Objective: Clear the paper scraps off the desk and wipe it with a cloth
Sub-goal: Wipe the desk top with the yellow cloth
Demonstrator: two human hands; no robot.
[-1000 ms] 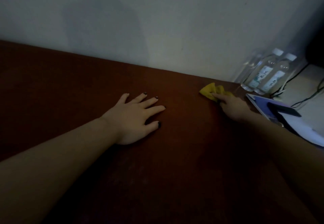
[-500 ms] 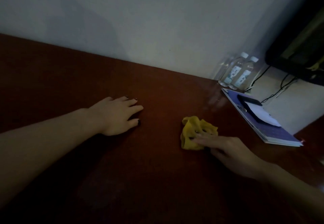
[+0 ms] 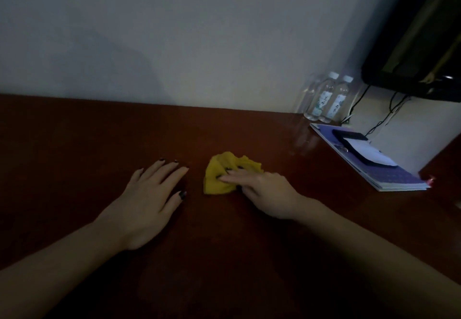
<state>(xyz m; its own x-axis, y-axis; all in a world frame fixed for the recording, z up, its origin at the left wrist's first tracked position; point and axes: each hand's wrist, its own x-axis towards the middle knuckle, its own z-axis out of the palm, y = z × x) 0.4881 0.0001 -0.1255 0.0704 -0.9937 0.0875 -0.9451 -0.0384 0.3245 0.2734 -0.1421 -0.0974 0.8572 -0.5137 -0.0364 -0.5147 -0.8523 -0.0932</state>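
Note:
A crumpled yellow cloth [image 3: 220, 174] lies on the dark red-brown desk [image 3: 74, 144], near its middle. My right hand [image 3: 264, 191] presses straight fingers down on the cloth's right part. My left hand [image 3: 152, 201] rests flat on the desk, palm down and fingers spread, a short gap left of the cloth. No paper scraps show on the desk.
Two clear water bottles [image 3: 329, 99] stand at the wall at the back right. A purple book [image 3: 384, 166] with a dark device and a white paper on it lies at the desk's right end. A black screen [image 3: 419, 34] hangs above, with cables below it.
My right hand has drawn the cloth from the back right near the bottles toward the desk's middle, close to my left hand. The left hand stays flat on the desk.

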